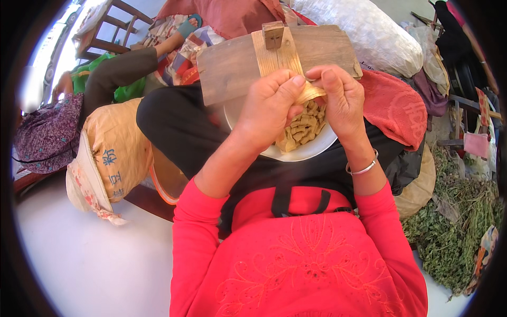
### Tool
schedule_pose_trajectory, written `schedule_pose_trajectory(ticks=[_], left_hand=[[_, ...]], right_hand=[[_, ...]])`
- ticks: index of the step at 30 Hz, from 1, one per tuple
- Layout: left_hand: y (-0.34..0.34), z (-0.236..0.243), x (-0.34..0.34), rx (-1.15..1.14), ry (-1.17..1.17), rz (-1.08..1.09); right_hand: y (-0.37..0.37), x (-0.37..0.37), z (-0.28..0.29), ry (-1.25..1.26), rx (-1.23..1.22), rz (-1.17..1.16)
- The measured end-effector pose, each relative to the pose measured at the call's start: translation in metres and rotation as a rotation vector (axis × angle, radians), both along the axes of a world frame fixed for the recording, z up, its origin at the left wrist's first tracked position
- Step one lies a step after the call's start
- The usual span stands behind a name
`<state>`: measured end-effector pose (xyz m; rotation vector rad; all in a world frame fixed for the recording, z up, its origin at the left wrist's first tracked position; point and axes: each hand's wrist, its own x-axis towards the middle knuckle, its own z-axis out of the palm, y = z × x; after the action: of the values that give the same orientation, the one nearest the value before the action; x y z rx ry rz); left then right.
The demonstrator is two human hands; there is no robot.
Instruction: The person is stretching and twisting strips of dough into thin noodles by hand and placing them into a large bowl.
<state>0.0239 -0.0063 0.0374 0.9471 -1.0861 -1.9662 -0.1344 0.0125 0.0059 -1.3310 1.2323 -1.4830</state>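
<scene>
My left hand [272,103] and my right hand [342,98] are close together over a white bowl [318,151] in my lap. Fingers and thumbs of both pinch a thin, yellowish, pliable strip [310,94], stretched between them; its exact kind I cannot make out. Below it the bowl holds many brownish-yellow, dough-like pieces [306,126]. Just beyond my hands lies a dark wooden board [224,68], crossed by a lighter wooden bar [270,59] with a square block [273,36] on its far end. My left hand hides part of the bowl.
A tan cloth sack [119,148] stands at my left. Another person's leg [121,68] stretches out beyond it. A red cloth [393,108] covers my right knee, with a bulging white sack [364,34] farther off. Dried green plants [454,222] lie at the right.
</scene>
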Motion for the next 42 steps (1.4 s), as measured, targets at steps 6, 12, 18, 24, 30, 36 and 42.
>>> schedule_pose_trajectory(ticks=[6, 12, 18, 24, 30, 36, 42], left_hand=[[-0.013, 0.014, 0.017, -0.645, -0.577, -0.138], [-0.034, 0.02, 0.021, -0.701, -0.461, -0.182], [-0.004, -0.03, 0.001, -0.317, -0.045, -0.05], [0.009, -0.041, -0.024, 0.017, 0.049, 0.006], [0.003, -0.076, -0.01, -0.878, -0.687, 0.085], [0.019, -0.071, -0.011, -1.202, -0.881, 0.159], [0.021, -0.088, -0.009, -1.126, -0.578, 0.223]], right_hand=[[-0.016, -0.023, 0.006, 0.404, 0.049, 0.077], [0.037, -0.003, 0.065, 0.092, 0.343, 0.646], [0.007, -0.005, -0.001, -0.471, 0.241, 0.308], [-0.006, 0.001, -0.021, 0.383, -0.023, -0.165], [0.002, -0.008, -0.031, 0.678, -0.045, -0.137], [0.013, -0.011, -0.077, -0.146, 0.44, 0.255], [0.021, -0.013, -0.073, -0.876, 0.691, 0.54]])
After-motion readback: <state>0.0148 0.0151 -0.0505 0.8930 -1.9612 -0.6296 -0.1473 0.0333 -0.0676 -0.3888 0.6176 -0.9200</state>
